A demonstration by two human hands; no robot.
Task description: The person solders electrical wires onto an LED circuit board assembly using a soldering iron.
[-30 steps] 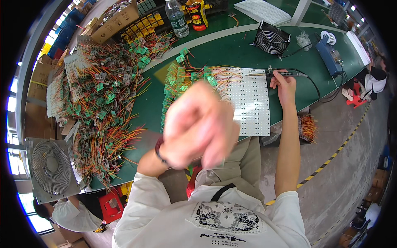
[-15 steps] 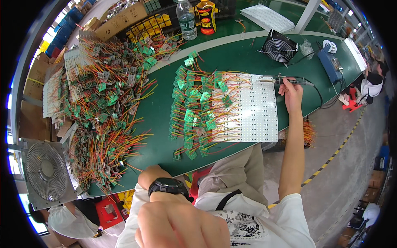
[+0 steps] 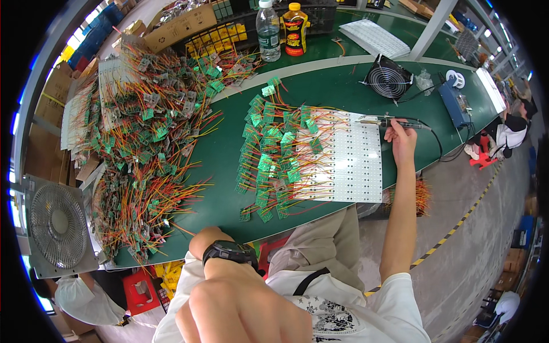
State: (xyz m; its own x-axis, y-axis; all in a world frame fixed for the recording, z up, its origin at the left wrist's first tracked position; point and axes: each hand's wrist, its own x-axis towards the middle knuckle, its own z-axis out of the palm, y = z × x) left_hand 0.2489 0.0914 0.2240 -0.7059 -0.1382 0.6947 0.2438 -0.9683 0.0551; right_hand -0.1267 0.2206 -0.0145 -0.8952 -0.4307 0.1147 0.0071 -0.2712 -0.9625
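Observation:
My right hand [image 3: 402,140] is closed around the dark handle of a soldering iron [image 3: 382,122]. Its thin metal tip points left, over the far right corner of a white panel [image 3: 357,166] dotted with rows of small pads. Red and yellow wires run from the panel's left part to several rows of small green circuit boards [image 3: 265,163]. Raised close to the camera, my left hand [image 3: 243,308] shows its back and bent knuckles. A black watch [image 3: 230,253] circles that wrist. The left fingertips, and anything they may hold, are hidden.
Wired circuit boards form a large heap [image 3: 154,131] on the left. A grey fan [image 3: 57,226] stands beside it. Farther back are a water bottle [image 3: 268,34], a yellow-capped bottle [image 3: 295,31] and a small black fan [image 3: 389,79]. The iron's cord runs near a blue box [image 3: 454,104].
The whole view has shifted slightly, and the table sits a little lower in it. My left hand has moved slightly left and down. The right hand still grips the iron at the panel's corner.

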